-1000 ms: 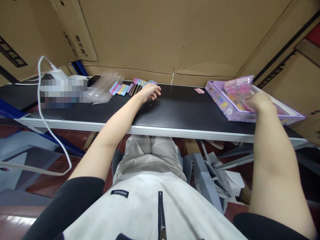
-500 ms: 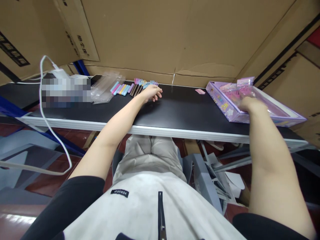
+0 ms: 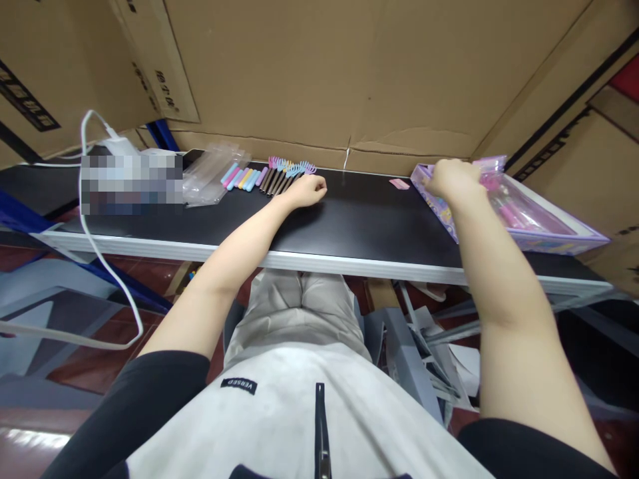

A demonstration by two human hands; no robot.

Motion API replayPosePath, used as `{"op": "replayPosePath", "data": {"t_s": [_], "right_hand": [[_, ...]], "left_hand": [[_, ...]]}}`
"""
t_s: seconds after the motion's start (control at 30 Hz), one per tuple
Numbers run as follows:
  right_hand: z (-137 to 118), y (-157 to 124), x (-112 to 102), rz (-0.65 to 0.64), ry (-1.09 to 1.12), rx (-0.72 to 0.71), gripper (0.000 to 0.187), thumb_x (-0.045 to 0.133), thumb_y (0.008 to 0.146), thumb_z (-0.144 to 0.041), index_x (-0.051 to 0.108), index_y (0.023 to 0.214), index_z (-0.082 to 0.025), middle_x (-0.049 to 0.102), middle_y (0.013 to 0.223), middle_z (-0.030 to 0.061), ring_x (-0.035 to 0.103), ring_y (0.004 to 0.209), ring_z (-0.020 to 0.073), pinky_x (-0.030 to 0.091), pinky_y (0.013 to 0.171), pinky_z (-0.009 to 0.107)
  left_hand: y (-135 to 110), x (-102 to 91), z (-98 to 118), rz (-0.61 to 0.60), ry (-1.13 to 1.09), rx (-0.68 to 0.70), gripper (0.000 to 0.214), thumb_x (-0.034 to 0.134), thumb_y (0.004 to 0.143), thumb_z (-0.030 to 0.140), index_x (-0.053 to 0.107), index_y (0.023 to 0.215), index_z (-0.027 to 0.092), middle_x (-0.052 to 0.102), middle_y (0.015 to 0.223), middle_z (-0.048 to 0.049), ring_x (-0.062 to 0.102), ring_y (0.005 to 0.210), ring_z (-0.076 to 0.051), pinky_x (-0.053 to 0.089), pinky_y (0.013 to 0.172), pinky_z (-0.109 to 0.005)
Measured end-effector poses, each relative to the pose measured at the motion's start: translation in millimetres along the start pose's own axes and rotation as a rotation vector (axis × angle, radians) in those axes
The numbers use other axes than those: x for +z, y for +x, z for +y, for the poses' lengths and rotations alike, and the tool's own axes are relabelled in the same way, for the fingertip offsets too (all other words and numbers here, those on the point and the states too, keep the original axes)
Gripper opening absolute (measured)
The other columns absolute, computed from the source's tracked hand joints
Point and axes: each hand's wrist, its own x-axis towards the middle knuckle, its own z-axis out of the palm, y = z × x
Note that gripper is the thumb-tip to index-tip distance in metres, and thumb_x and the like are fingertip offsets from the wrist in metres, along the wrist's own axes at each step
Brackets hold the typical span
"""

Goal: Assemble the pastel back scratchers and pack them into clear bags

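My left hand rests on the black table with its fingers curled in, and I see nothing in it. Beside it lies a row of dark brown sticks topped with pastel, comb-like heads. Further left are short pastel-coloured sticks, side by side. Over the left part of an open purple box is my right hand; its fingertips are hidden, so any hold cannot be made out. Inside the box lie clear plastic packs with pink things.
Clear plastic bags lie at the left, near a blurred-out patch and a white cable. A small pink card lies left of the box. Cardboard walls stand behind the black table.
My right hand has moved left within the box, from the pink packs to its left side. My left hand's fingers have curled in; it has hardly moved.
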Motion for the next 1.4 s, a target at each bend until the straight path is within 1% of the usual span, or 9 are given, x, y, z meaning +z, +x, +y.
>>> {"op": "replayPosePath", "data": {"t_s": [0.1,0.23,0.33,0.5,0.6,0.77,1.07,1.23,1.4], "right_hand": [[-40.4,-1.2,-7.1,-0.134,0.16,-0.269,0.047,0.067,0.113,-0.03,0.074,0.153,-0.006,0.071,0.155,0.0273,0.068,0.15,0.0387,0.055,0.122,0.046],[-100.5,9.6,3.0,-0.203,0.333,-0.591,0.052,0.073,0.098,-0.011,0.082,0.148,-0.024,0.08,0.147,0.0092,0.075,0.139,0.0329,0.056,0.126,0.046],[-139.7,17.9,9.1,-0.194,0.392,-0.687,0.057,0.069,0.092,-0.004,0.084,0.144,-0.021,0.081,0.145,0.0103,0.076,0.136,0.0353,0.058,0.123,0.048],[-179.7,22.0,8.8,-0.183,0.374,-0.748,0.067,0.062,0.089,0.001,0.077,0.153,-0.011,0.076,0.153,0.0157,0.073,0.144,0.0348,0.057,0.125,0.044],[-190.1,17.6,14.7,-0.144,0.389,-0.771,0.073,0.058,0.089,0.003,0.07,0.16,-0.008,0.068,0.163,0.0181,0.066,0.154,0.0337,0.053,0.13,0.042],[-190.0,4.0,29.4,-0.029,0.43,-0.789,0.079,0.05,0.095,0.003,0.054,0.173,-0.009,0.046,0.182,0.0205,0.049,0.167,0.0365,0.047,0.135,0.052],[-190.8,3.9,37.5,-0.015,0.503,-0.839,0.081,0.05,0.094,0.0,0.053,0.174,-0.01,0.045,0.183,0.0178,0.049,0.168,0.0332,0.043,0.138,0.05],[-194.3,1.5,36.5,-0.005,0.495,-0.874,0.078,0.048,0.096,0.001,0.054,0.173,-0.008,0.047,0.181,0.0191,0.049,0.168,0.0323,0.045,0.137,0.051],[-195.9,-1.9,33.1,-0.008,0.468,-0.882,0.077,0.045,0.098,0.002,0.052,0.174,-0.007,0.047,0.181,0.0196,0.048,0.168,0.032,0.045,0.137,0.05]], "left_hand": [[1.4,1.3,-3.5,-0.01,0.025,-0.004,0.024,0.057,0.094,0.012,0.081,0.099,0.014,0.081,0.094,-0.0098,0.074,0.094,-0.024,0.056,0.095,-0.035],[-0.8,-3.6,-0.5,-0.01,0.036,-0.051,0.022,0.059,0.096,0.016,0.081,0.099,0.016,0.082,0.102,-0.0123,0.075,0.103,-0.028,0.055,0.103,-0.037],[-2.8,-14.4,-0.3,0.05,0.056,-0.177,0.022,0.061,0.095,0.018,0.082,0.101,0.017,0.082,0.113,-0.0153,0.074,0.116,-0.031,0.053,0.11,-0.036],[-6.7,-39.2,-13.8,0.197,0.183,-0.517,0.043,0.054,0.097,0.016,0.08,0.131,0.015,0.077,0.143,-0.0192,0.065,0.142,-0.036,0.045,0.121,-0.041],[-9.3,-47.0,-23.3,0.191,0.21,-0.614,0.045,0.056,0.095,0.016,0.078,0.134,0.017,0.075,0.149,-0.0193,0.063,0.146,-0.038,0.042,0.126,-0.048],[-9.7,-42.6,-22.1,0.092,0.227,-0.54,0.032,0.058,0.098,0.019,0.079,0.121,0.019,0.077,0.148,-0.0188,0.062,0.149,-0.037,0.04,0.13,-0.055],[-9.8,-37.4,-14.9,0.052,0.239,-0.479,0.033,0.059,0.1,0.024,0.08,0.124,0.02,0.076,0.148,-0.0184,0.062,0.15,-0.039,0.039,0.132,-0.062],[-6.9,-61.8,-31.9,0.162,0.204,-0.597,0.047,0.06,0.093,0.022,0.079,0.136,0.021,0.074,0.153,-0.0191,0.061,0.151,-0.04,0.041,0.131,-0.06],[-9.0,-90.4,-62.5,0.243,0.213,-0.805,0.067,0.065,0.087,0.025,0.071,0.152,0.013,0.064,0.166,-0.0268,0.05,0.161,-0.048,0.023,0.138,-0.077]]}}
